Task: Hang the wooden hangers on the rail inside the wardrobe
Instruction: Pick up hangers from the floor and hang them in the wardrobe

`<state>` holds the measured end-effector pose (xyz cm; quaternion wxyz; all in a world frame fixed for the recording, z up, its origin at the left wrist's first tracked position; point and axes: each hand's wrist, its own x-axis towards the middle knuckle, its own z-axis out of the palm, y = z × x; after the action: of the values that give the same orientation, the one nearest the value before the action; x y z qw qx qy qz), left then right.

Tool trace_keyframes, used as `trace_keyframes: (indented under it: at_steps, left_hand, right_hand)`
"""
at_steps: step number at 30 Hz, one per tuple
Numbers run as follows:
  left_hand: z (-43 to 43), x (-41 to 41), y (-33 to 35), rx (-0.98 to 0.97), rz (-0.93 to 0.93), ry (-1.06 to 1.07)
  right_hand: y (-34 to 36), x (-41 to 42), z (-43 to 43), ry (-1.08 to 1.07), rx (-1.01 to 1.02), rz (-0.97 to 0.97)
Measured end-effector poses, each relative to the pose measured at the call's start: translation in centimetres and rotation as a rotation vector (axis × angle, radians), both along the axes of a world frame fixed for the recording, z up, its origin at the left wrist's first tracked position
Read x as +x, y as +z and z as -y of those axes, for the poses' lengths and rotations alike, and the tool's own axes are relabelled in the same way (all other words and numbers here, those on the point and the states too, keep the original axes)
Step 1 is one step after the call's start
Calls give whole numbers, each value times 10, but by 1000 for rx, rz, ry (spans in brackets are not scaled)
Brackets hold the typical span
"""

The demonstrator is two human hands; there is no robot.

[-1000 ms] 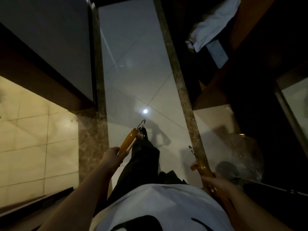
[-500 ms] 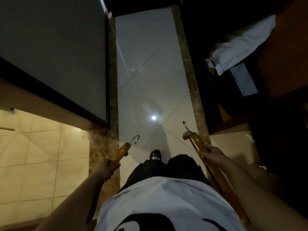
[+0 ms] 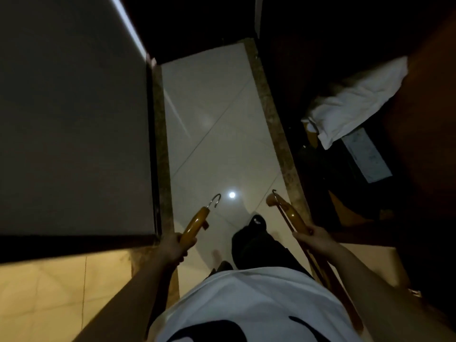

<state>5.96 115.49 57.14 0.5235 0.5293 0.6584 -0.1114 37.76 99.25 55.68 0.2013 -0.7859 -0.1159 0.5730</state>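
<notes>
Both hangers carried further along the tiled floor (image 3: 217, 114) since half a second ago; dark recess (image 3: 320, 174) at the right brought lower and nearer in view.

The left hanger (image 3: 195, 222) is gripped by the left hand (image 3: 172, 245), fingers curled round the wood, its metal hook directed forward above the pale tiles. The right hanger (image 3: 293, 214) is clasped likewise by the right hand (image 3: 314, 239), its lower bar running back beside the white shirt (image 3: 246, 302). Within the recess a white folded cloth (image 3: 355, 102) is seen lying over a pale flat sheet (image 3: 367, 156); its other contents are lost in shadow.
</notes>
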Motion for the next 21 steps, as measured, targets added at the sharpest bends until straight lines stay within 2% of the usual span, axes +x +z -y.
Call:
trace_keyframes:
  at_steps: [5, 10, 15, 21]
  left_hand:
    - [-67, 90, 17, 71, 97, -133]
    - [-119, 149, 20, 132, 141, -240]
    - [-180, 173, 17, 217, 110, -244]
    - [-294, 211, 11, 230, 84, -311]
  right_hand:
    - [-5, 48, -14, -113, -117, -34]
    - [-5, 89, -34, -206, -208, 16]
    - [-3, 114, -81, -266, -209, 19]
    - [-3, 149, -172, -378, -151, -36]
